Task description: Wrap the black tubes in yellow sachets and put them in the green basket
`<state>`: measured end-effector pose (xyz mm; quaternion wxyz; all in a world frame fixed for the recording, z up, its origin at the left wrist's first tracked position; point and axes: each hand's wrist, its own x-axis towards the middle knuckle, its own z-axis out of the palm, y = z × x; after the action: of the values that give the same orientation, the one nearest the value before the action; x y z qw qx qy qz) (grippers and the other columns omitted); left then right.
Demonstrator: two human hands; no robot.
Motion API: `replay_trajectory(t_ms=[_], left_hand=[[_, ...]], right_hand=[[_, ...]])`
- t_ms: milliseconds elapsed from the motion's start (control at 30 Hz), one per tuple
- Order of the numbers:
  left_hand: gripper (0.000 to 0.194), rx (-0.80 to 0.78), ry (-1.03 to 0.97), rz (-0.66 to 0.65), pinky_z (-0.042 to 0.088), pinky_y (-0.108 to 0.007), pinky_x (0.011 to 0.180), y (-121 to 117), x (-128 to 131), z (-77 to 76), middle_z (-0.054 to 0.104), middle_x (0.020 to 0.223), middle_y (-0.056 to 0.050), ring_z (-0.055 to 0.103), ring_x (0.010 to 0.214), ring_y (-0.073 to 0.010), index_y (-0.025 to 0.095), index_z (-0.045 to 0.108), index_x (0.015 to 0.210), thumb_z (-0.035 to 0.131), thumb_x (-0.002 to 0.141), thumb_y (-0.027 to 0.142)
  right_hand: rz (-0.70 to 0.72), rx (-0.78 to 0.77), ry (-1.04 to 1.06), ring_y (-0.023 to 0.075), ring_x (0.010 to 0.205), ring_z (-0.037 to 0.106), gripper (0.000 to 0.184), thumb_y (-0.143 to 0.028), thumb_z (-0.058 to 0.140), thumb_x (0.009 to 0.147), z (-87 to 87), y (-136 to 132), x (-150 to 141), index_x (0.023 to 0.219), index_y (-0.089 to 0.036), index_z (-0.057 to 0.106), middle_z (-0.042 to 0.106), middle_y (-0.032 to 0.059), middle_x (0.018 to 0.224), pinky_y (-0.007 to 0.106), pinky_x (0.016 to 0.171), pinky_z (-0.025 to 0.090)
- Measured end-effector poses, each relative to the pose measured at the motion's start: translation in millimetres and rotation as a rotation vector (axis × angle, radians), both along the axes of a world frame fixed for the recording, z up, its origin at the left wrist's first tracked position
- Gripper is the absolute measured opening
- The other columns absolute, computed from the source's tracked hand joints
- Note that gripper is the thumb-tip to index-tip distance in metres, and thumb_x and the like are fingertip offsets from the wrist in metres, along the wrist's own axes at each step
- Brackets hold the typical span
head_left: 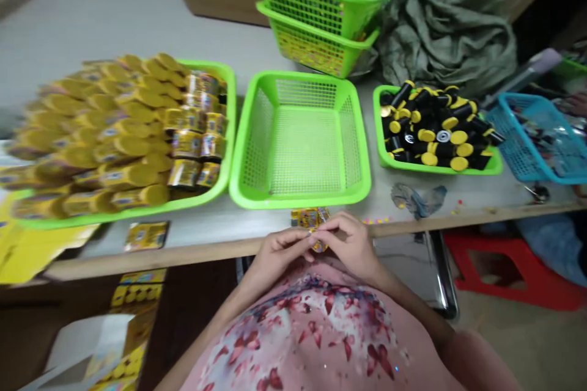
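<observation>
Empty basket (305, 200) between full ones

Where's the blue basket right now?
In the head view, the blue basket sits at the far right of the table, just right of the green basket of black-and-yellow pieces.

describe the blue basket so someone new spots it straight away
Follow the worktable rightward, past the green basket of black-and-yellow pieces. The blue basket sits just beyond it, the only blue one among green ones.
</observation>
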<state>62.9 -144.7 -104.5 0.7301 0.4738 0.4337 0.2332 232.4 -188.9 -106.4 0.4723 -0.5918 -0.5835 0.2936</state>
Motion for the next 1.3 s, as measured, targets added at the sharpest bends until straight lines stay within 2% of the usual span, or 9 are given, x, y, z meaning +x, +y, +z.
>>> replay_trajectory(t_ms=[67,200,433,633,767,933,1100,1200,1300], left_hand=[[0.021,-0.046,-0.001,-0.025,0.053,-0.027,0.067,2.2,2.7,-0.1,0.072,0.059,-0.001,0.064,0.057,-0.0153,0.021,0.080,0.073,0.080,0.074,0.042],[0.020,-0.138,0.004,0.054,0.052,-0.024,0.058,2.7,6.3,-0.5,0.073,0.058,-0.001,0.062,0.049,-0.0132,0.021,0.080,0.070,0.087,0.063,0.039],[0.036,-0.245,-0.020,0.246,0.060,-0.027,0.070,4.5,5.8,-7.8,0.079,0.075,-0.003,0.074,0.068,-0.0190,0.021,0.080,0.070,0.096,0.047,0.044],[0.039,-0.181,-0.014,0.240,0.062,-0.032,0.072,4.7,3.5,-12.2,0.081,0.081,-0.006,0.077,0.076,-0.0249,0.021,0.080,0.074,0.093,0.053,0.052],[0.030,-0.101,0.009,0.251,0.061,-0.033,0.073,4.3,2.1,-11.3,0.080,0.078,-0.005,0.074,0.072,-0.0227,0.022,0.080,0.070,0.093,0.053,0.044],[0.023,-0.065,-0.043,0.250,0.057,-0.038,0.092,-1.2,2.8,-6.3,0.081,0.088,-0.007,0.075,0.088,-0.0255,0.022,0.083,0.077,0.088,0.064,0.041],[0.024,-0.067,-0.086,0.247,0.058,-0.043,0.091,-4.2,1.0,-8.6,0.081,0.084,-0.007,0.075,0.083,-0.0246,0.021,0.081,0.077,0.083,0.072,0.044],[0.019,-0.017,-0.110,0.192,0.060,-0.041,0.085,-3.9,-1.1,-8.3,0.080,0.083,-0.007,0.074,0.080,-0.0236,0.020,0.078,0.069,0.086,0.069,0.038],[0.015,-0.031,-0.162,0.139,0.061,-0.038,0.078,-3.0,-1.8,-6.8,0.080,0.084,-0.008,0.073,0.076,-0.0222,0.020,0.078,0.067,0.087,0.067,0.032]], right_hand=[[0.006,-0.014,-0.059,0.0169,0.076,0.068,0.015,-0.031,0.072,0.087,1.9,-1.2,3.0,0.075,-0.022,0.071,0.072,0.0015,0.075,0.032,0.075,0.055],[0.031,-0.005,-0.092,0.0165,0.085,0.070,0.017,-0.034,0.069,0.090,12.7,-6.9,24.2,0.102,-0.022,0.071,0.075,0.0039,0.094,0.031,0.079,0.056],[-0.481,0.140,-0.572,0.0208,0.085,0.066,0.019,-0.034,0.056,0.095,38.3,16.9,139.0,0.101,-0.020,0.068,0.073,0.0077,0.092,0.037,0.082,0.055],[-0.742,0.033,-1.012,0.0297,0.097,0.057,0.022,-0.035,0.059,0.090,49.8,70.6,205.2,0.099,-0.015,0.064,0.067,0.0153,0.100,0.047,0.090,0.046],[-0.772,-0.119,-1.138,0.0336,0.099,0.053,0.030,-0.039,0.063,0.088,53.4,98.3,207.0,0.098,-0.011,0.063,0.061,0.0174,0.097,0.051,0.087,0.042],[-0.776,-0.275,-1.154,0.0381,0.109,0.051,0.033,-0.029,0.066,0.085,62.1,108.1,202.6,0.107,-0.005,0.061,0.060,0.0226,0.108,0.059,0.091,0.039],[-0.723,-0.084,-0.965,0.0356,0.112,0.055,0.036,-0.029,0.064,0.086,78.4,85.3,187.6,0.115,-0.008,0.063,0.062,0.0221,0.111,0.055,0.096,0.042],[-0.525,0.148,-0.628,0.0230,0.090,0.061,0.035,-0.034,0.065,0.088,86.9,51.6,154.7,0.119,-0.018,0.065,0.062,0.0126,0.102,0.040,0.080,0.050],[-0.176,0.099,-0.245,0.0136,0.070,0.056,0.031,-0.038,0.069,0.085,85.3,21.2,111.7,0.113,-0.025,0.069,0.062,0.0053,0.097,0.029,0.060,0.048]])
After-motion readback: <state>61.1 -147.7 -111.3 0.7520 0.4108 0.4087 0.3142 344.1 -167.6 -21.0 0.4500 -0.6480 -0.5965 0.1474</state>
